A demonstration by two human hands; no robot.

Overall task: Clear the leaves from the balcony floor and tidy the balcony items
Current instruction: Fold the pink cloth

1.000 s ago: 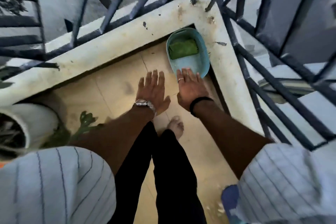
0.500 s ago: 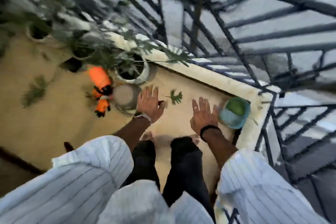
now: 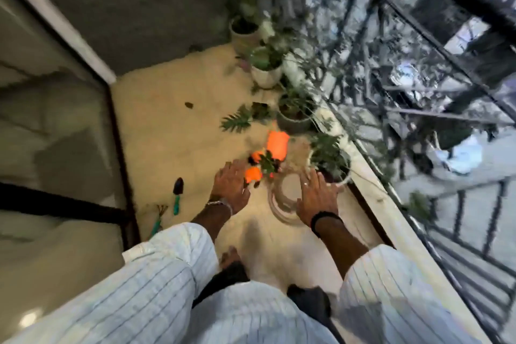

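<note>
Hands: left hand [image 3: 230, 186] and right hand [image 3: 317, 197] are reaching forward, fingers spread, holding nothing.
Leaves: large leaf [image 3: 237, 120] is lying at 12 o'clock, uncollected.
Items: orange sprayer [image 3: 275, 145], hand tools [image 3: 176, 195] are lying about, likely awaiting tidying.

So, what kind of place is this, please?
Most likely a home balcony: potted plants stand in a row along a low ledge with a black metal railing, and garden tools lie on the floor.

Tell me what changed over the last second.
The view swung left, away from the corner tub, now out of frame, to the potted plants, orange sprayer and fallen leaf. Left hand and right hand stay open, empty, no grip taken.
</note>
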